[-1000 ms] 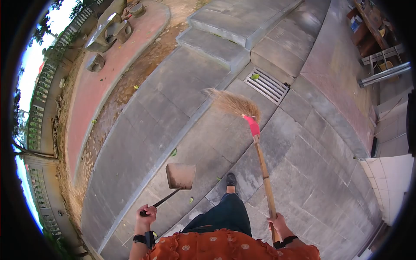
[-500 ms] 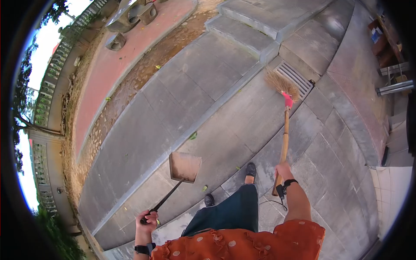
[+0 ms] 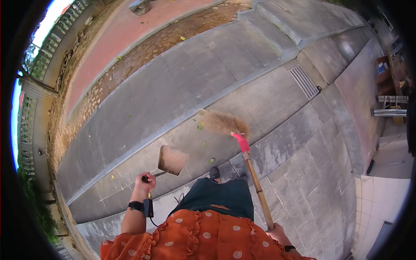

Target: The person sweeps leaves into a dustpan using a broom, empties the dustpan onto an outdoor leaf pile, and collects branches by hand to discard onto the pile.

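Observation:
My left hand (image 3: 146, 181) is closed around the dark handle of a dustpan (image 3: 173, 160), whose shallow pan sits low over the paving to the left of my feet. In my right hand (image 3: 277, 234) is the lower end of a broom's wooden handle. The broom (image 3: 225, 122) reaches forward and left, its straw bristles fanned over the paving beyond the pan and a pink binding at their base. Bristles touch or cover part of a green leaf (image 3: 200, 125) near the kerb line. Another leaf (image 3: 211, 161) lies between the dustpan and the broom handle.
A metal drain grate (image 3: 304, 81) is set in the paving ahead right. Steps (image 3: 271, 34) rise beyond it. A raised kerb edge (image 3: 173, 130) runs diagonally past the dustpan. At the right stand a wooden desk (image 3: 384, 76) and a tiled wall (image 3: 368, 195).
The broom has swung from the drain grate leftward and nearer, toward the dustpan. My right hand has dropped back toward my body. My left hand has risen with the dustpan.

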`<state>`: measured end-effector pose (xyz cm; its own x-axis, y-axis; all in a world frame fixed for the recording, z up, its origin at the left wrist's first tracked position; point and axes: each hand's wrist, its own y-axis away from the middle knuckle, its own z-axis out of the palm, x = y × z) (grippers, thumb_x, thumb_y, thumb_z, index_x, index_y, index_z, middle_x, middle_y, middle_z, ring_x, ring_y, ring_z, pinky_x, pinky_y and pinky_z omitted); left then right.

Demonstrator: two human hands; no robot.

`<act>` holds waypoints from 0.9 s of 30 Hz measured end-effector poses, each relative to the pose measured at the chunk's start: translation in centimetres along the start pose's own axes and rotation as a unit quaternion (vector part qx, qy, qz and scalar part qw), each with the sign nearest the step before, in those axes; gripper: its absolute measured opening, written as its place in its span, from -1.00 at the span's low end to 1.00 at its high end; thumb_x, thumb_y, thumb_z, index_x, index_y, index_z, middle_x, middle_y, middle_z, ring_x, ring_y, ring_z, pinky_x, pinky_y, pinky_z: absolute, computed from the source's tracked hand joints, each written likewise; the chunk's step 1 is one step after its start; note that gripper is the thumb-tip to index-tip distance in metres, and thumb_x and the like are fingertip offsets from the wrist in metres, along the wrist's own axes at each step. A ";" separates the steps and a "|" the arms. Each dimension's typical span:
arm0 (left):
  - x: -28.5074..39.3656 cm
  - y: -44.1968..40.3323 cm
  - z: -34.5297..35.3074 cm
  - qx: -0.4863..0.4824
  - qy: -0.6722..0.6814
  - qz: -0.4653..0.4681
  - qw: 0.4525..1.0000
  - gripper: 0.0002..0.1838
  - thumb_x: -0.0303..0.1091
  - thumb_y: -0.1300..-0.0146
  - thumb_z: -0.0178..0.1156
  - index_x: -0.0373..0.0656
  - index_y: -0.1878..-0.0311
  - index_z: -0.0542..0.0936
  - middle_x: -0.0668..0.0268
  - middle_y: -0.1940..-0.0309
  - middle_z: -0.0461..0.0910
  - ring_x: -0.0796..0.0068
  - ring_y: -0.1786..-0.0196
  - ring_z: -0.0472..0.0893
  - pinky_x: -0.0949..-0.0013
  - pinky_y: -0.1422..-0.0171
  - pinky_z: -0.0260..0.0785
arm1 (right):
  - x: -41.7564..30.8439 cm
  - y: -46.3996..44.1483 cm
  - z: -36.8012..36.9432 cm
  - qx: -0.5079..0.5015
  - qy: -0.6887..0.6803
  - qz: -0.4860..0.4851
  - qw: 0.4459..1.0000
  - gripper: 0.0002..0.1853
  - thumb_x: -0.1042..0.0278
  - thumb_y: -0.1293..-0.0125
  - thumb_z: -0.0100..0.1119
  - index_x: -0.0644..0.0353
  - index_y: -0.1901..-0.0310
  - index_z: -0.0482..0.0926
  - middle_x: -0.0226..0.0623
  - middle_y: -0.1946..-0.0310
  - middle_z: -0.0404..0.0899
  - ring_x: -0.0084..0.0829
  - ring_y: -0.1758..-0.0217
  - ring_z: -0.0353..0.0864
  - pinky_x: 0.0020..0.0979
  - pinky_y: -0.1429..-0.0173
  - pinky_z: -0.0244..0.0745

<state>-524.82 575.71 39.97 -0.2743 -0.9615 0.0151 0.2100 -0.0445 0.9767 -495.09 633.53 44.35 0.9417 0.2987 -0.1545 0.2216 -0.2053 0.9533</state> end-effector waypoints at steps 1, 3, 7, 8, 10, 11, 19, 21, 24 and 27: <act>1.0 -0.2 -1.3 0.004 -0.005 0.019 1.000 -0.85 -0.51 -0.06 -0.02 -0.13 0.52 0.21 0.38 0.69 0.26 0.57 0.63 0.35 0.57 0.67 0.13 | -0.9 2.0 0.3 0.024 0.035 -0.021 0.999 -0.65 0.50 0.07 0.29 0.41 0.25 0.39 -0.18 0.59 0.52 -0.39 0.66 0.55 -0.34 0.62 0.51; 2.8 0.0 -4.5 -0.013 -0.001 0.034 0.999 -0.85 -0.51 -0.06 -0.02 -0.13 0.51 0.22 0.39 0.69 0.26 0.56 0.63 0.35 0.57 0.67 0.14 | 1.6 0.4 1.7 0.042 -0.031 -0.023 0.998 -0.66 0.51 0.06 0.28 0.39 0.25 0.37 -0.20 0.63 0.48 -0.40 0.68 0.53 -0.33 0.64 0.51; 6.7 3.8 -11.1 -0.045 0.029 0.065 0.996 -0.86 -0.52 -0.07 -0.03 -0.14 0.51 0.22 0.38 0.69 0.26 0.58 0.64 0.35 0.59 0.68 0.14 | -0.5 -6.5 4.6 0.074 -0.105 -0.065 0.990 -0.68 0.53 0.02 0.27 0.42 0.27 0.35 -0.17 0.65 0.46 -0.38 0.71 0.50 -0.33 0.68 0.47; 7.4 5.0 -12.9 -0.054 0.052 0.071 0.995 -0.86 -0.52 -0.08 -0.05 -0.14 0.51 0.22 0.37 0.68 0.26 0.60 0.65 0.33 0.60 0.69 0.13 | -2.5 -8.7 5.2 0.077 -0.122 -0.078 0.986 -0.67 0.53 0.03 0.27 0.44 0.28 0.34 -0.15 0.65 0.46 -0.37 0.72 0.49 -0.32 0.69 0.46; 9.1 6.6 -17.4 -0.059 0.081 0.056 0.993 -0.86 -0.51 -0.08 -0.03 -0.13 0.51 0.23 0.38 0.67 0.26 0.59 0.64 0.33 0.61 0.68 0.13 | -3.1 -12.8 7.9 -0.020 -0.156 -0.093 0.983 -0.62 0.51 0.04 0.28 0.49 0.24 0.32 -0.11 0.64 0.47 -0.33 0.74 0.49 -0.30 0.69 0.45; 9.8 7.7 -19.1 -0.064 0.102 0.036 0.992 -0.85 -0.50 -0.08 -0.02 -0.13 0.51 0.23 0.38 0.66 0.26 0.58 0.64 0.34 0.61 0.68 0.13 | -2.6 -13.1 10.2 -0.028 -0.158 -0.096 0.982 -0.62 0.51 0.04 0.28 0.49 0.24 0.32 -0.11 0.64 0.47 -0.33 0.74 0.49 -0.30 0.69 0.45; 12.4 14.0 -27.3 -0.015 0.070 0.070 0.995 -0.86 -0.43 -0.18 -0.04 -0.16 0.46 0.23 0.33 0.66 0.26 0.60 0.66 0.30 0.62 0.71 0.13 | 8.9 -2.0 27.0 -0.063 0.079 -0.069 0.992 -0.58 0.45 -0.02 0.27 0.48 0.17 0.30 -0.05 0.54 0.55 -0.29 0.61 0.60 -0.31 0.58 0.51; 14.5 13.5 -28.8 -0.022 0.009 0.091 0.996 -0.86 -0.45 -0.14 -0.04 -0.14 0.50 0.24 0.36 0.68 0.26 0.60 0.66 0.33 0.63 0.70 0.13 | 8.8 3.6 27.0 -0.077 0.101 -0.077 0.989 -0.60 0.45 -0.01 0.28 0.46 0.19 0.33 -0.09 0.56 0.55 -0.32 0.62 0.59 -0.32 0.56 0.52; 16.3 14.4 -29.4 -0.011 0.020 0.074 0.997 -0.84 -0.46 -0.10 -0.03 -0.12 0.55 0.25 0.40 0.70 0.26 0.61 0.66 0.34 0.61 0.69 0.14 | 9.5 9.5 28.2 -0.118 0.056 -0.075 0.989 -0.63 0.45 0.00 0.30 0.43 0.22 0.37 -0.16 0.60 0.52 -0.37 0.64 0.56 -0.34 0.56 0.51; 21.1 11.9 -32.7 -0.004 0.044 0.061 0.997 -0.84 -0.46 -0.09 -0.02 -0.11 0.56 0.25 0.42 0.70 0.26 0.61 0.66 0.34 0.59 0.68 0.16 | 10.2 11.8 31.0 -0.084 0.042 -0.089 0.992 -0.65 0.47 0.02 0.32 0.40 0.24 0.39 -0.21 0.63 0.50 -0.40 0.66 0.54 -0.35 0.57 0.51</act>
<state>-497.41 545.97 44.86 -0.1625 -0.9801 0.1140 0.2450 0.0718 0.9669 -474.99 605.27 45.97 0.8657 0.3944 -0.3081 0.3296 0.0141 0.9440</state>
